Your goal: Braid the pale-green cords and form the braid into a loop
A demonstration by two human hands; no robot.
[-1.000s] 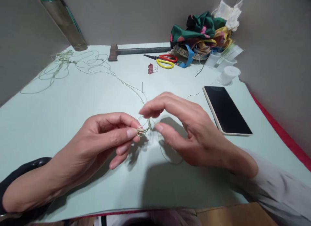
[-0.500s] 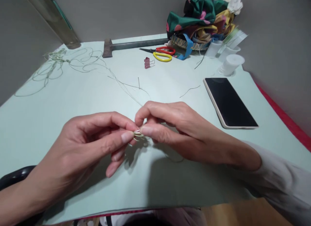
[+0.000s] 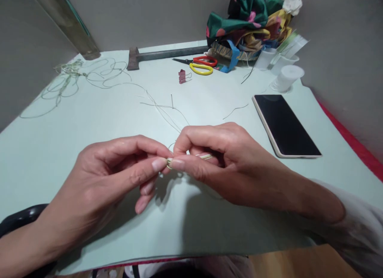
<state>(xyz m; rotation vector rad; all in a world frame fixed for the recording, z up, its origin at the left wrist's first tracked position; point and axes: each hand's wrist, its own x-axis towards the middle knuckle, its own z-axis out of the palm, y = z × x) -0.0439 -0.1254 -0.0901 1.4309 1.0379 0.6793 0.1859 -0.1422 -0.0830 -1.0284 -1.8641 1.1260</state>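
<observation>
Thin pale green and whitish cords (image 3: 169, 162) are pinched between both hands above the pale table (image 3: 125, 110). My left hand (image 3: 119, 170) is closed on them with thumb and index finger, its lower fingers curled below. Close against its fingertips, my right hand (image 3: 218, 162) pinches the same cords, and a length of them crosses its curled fingers. Loose strands (image 3: 161, 110) run from behind my right hand up the table to a tangled bundle of green cord (image 3: 70, 72) at the far left. The exact knotting at the fingertips is too small to tell.
At the back lie a hammer (image 3: 170, 53), scissors (image 3: 201, 68) and a dark red binder clip (image 3: 182, 76). A basket (image 3: 227, 52) heaped with cloth stands beyond, beside white spools (image 3: 286, 78). A phone (image 3: 285, 126) lies right; a bottle (image 3: 70, 26) leans back left.
My right hand has shifted slightly right, and cords now show across its curled fingers. The loose strands on the table have moved a little to the right.
</observation>
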